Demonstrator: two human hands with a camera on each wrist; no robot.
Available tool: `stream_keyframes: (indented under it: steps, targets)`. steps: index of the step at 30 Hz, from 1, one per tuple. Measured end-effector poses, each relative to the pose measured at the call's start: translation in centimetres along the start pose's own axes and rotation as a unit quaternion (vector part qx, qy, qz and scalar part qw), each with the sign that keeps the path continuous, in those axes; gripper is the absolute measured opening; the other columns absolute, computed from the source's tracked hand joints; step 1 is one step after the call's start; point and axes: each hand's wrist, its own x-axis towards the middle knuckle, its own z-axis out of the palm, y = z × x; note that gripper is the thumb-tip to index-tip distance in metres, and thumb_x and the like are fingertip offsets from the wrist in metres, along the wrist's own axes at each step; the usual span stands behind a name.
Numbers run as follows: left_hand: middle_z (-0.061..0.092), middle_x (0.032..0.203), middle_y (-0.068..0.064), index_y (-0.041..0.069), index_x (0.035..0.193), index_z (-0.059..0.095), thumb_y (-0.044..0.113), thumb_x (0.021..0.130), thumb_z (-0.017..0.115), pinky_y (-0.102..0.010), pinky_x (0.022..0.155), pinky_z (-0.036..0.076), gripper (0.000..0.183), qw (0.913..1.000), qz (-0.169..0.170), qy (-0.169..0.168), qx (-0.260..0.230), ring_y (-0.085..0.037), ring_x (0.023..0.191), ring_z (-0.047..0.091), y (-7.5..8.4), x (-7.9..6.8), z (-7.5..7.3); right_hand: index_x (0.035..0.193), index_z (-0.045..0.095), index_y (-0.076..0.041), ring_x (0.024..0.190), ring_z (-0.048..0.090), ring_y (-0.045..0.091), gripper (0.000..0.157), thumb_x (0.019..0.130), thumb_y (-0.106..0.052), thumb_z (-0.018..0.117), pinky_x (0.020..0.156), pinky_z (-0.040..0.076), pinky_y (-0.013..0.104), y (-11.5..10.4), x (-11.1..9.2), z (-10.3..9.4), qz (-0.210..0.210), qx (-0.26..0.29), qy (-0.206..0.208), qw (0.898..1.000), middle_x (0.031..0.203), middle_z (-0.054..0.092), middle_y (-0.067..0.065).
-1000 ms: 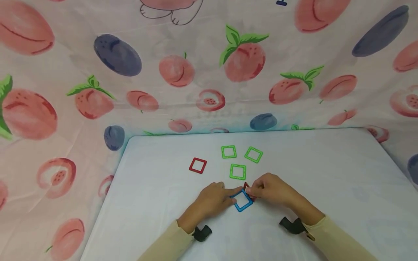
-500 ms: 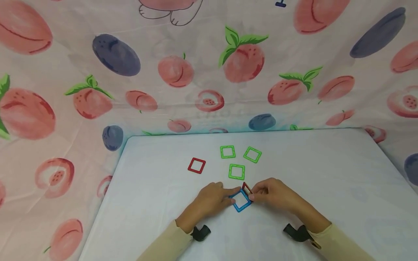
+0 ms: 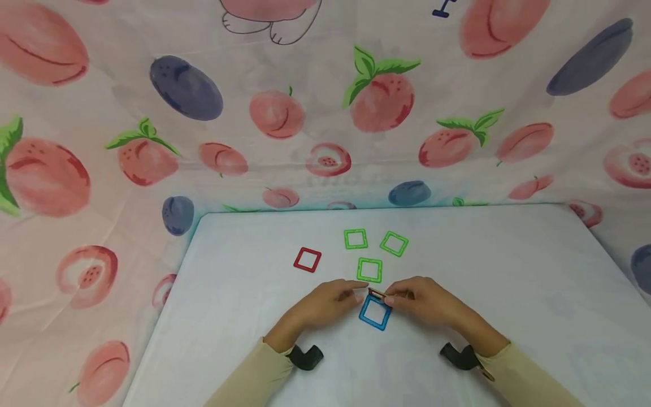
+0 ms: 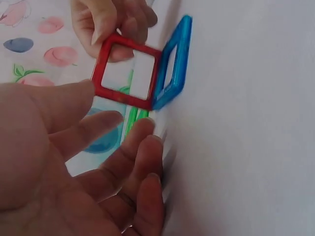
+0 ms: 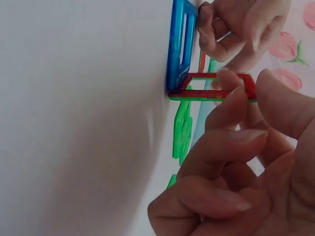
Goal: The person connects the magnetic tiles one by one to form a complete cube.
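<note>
A blue square magnetic tile frame (image 3: 375, 325) lies on the white table. Along its far edge a red square magnetic tile frame (image 4: 98, 73) stands upright, its lower edge against the blue one, as both wrist views show. My right hand (image 3: 424, 299) pinches the red tile frame by its upper part between thumb and fingers. On the other side my left hand (image 3: 325, 305) is held with fingers loosely extended, thumb tip (image 4: 86, 93) right at the red frame's edge. From the head view the red frame shows only as a thin strip.
Three green square tile frames (image 3: 369, 280) lie just beyond the hands. Another red tile frame (image 3: 296, 263) lies farther left on the white table (image 3: 244, 316). A fruit-printed cloth (image 3: 285, 164) rises behind the table's far edge.
My left hand has come off the blue tile frame and shifted slightly left. The blue frame has turned, bringing the upright red frame to its far side. My right hand keeps holding the red frame.
</note>
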Motion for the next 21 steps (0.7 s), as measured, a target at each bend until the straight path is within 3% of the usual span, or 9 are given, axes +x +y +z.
stream_keyframes:
  steps: [4, 10, 16, 21]
  targets:
    - [0.069, 0.120, 0.008, 0.037, 0.136, 0.064, 0.046, 0.105, 0.054, -0.035, 0.098, 0.048, 0.034, 0.9982, 0.006, 0.002, -0.060, -0.009, 0.104, 0.061, -0.1, 0.2, 0.0, 0.110, 0.077, -0.019, 0.084, 0.057, 0.007, 0.024, 0.102, -0.037, 0.062, 0.075, 0.046, 0.023, 0.1, 0.7, -0.1, -0.025, 0.003, -0.013, 1.000, 0.096, 0.073, -0.007]
    - [0.070, 0.112, 0.007, 0.035, 0.123, 0.070, 0.044, 0.105, 0.054, -0.032, 0.095, 0.046, 0.026, 0.9939, 0.003, -0.006, -0.110, -0.009, 0.102, 0.061, -0.8, 0.5, -0.5, 0.106, 0.077, -0.020, 0.093, 0.061, 0.011, 0.026, 0.105, -0.038, 0.057, 0.085, 0.048, 0.025, 0.0, 2.2, 0.0, -0.028, 0.022, -0.025, 0.999, 0.102, 0.073, -0.005]
    - [0.072, 0.112, 0.003, 0.029, 0.123, 0.071, 0.042, 0.107, 0.051, -0.029, 0.093, 0.046, 0.029, 0.9909, 0.021, -0.029, -0.130, -0.012, 0.102, 0.061, -1.3, 0.6, -0.7, 0.105, 0.078, -0.021, 0.093, 0.061, 0.013, 0.025, 0.105, -0.036, 0.058, 0.084, 0.048, 0.025, -0.1, 3.3, 0.0, -0.026, 0.028, -0.042, 0.998, 0.101, 0.074, -0.004]
    - [0.072, 0.104, 0.002, 0.026, 0.119, 0.073, 0.041, 0.106, 0.052, -0.029, 0.087, 0.047, 0.028, 0.9920, 0.013, -0.023, -0.124, -0.014, 0.095, 0.062, -1.3, 0.5, -0.6, 0.110, 0.076, -0.022, 0.092, 0.059, 0.015, 0.027, 0.105, -0.039, 0.056, 0.084, 0.047, 0.032, 0.0, 4.2, -0.6, -0.005, 0.008, -0.035, 0.999, 0.097, 0.071, -0.004]
